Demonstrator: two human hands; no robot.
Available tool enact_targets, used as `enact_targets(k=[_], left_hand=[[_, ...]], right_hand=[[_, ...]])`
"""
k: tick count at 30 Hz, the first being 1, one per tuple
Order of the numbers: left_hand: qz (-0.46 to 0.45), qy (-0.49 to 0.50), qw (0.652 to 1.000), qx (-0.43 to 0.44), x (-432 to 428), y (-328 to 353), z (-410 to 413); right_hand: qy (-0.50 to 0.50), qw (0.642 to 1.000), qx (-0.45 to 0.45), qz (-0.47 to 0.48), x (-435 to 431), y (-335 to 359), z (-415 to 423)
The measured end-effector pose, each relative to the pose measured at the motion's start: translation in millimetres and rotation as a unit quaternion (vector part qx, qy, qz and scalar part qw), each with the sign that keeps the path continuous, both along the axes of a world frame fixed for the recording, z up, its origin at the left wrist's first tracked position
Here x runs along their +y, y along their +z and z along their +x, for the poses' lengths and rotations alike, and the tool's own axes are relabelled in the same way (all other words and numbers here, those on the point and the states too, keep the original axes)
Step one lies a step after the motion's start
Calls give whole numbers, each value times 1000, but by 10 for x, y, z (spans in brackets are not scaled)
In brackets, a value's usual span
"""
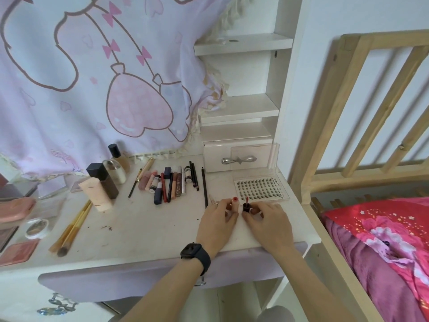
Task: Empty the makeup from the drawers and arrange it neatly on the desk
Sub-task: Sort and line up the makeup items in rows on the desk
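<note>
Lip tint tube, the piece of makeup in hand right now, stands upright just in front of the lash tray. The left grip pinches it between thumb and fingertips, so its open red mouth faces up and nothing can run out. Close beside it, the right grip pinches the dark cap with its small red-tipped wand pointing up, which keeps the wet tip off the tabletop. Both grips sit low over the near edge in front of the tray, a sensible place to steady such small parts, and a dark watch is on the left wrist. My reading is that the next move is to seat the wand in the tube and close it, so the tint can be laid down with the rest without smearing. A single black pencil lies just left of the tray. Further left, a row of pencils and tubes lies side by side, which looks like the tidy arrangement the task wants. Well to the tray's left, the bottles stand upright and bunched, with brushes laid together in front of them. Behind the tray, the small drawer looks pushed in, and the tray's clear lid stands upright before its front.
</note>
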State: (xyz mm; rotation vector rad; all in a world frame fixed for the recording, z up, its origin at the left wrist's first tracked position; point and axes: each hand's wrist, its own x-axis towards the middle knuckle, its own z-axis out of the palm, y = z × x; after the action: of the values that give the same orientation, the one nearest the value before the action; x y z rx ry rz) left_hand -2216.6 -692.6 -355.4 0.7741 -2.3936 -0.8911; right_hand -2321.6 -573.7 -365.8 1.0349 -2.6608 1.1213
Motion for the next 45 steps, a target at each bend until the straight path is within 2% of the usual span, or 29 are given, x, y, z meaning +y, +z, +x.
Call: enact_targets(k=[20,27,31,36,38,41,45], left_hand=[[-24,17,1000,-11,-41,-103,-32],[-7,18,1000,-18,1,-17,-13],[20,-24,999,-41,-12,153,208],[-47,-15,998,-31,-285,347,781],[-83,15,995,-51,-508,374,1018],[-143,67,978,-136,-882,323,1306],[-111,118,959,-231,-1304,237,1518]], right_hand=[[-7,1000,9,7,-17,23,0],[-10,1000,9,6,-5,39,30],[-21,1000,4,18,11,36,38],[-46,998,-22,-44,190,44,296],[-24,998,-4,-62,233,70,532],[49,997,2,-53,116,121,861],[129,992,-1,13,-295,205,1075]])
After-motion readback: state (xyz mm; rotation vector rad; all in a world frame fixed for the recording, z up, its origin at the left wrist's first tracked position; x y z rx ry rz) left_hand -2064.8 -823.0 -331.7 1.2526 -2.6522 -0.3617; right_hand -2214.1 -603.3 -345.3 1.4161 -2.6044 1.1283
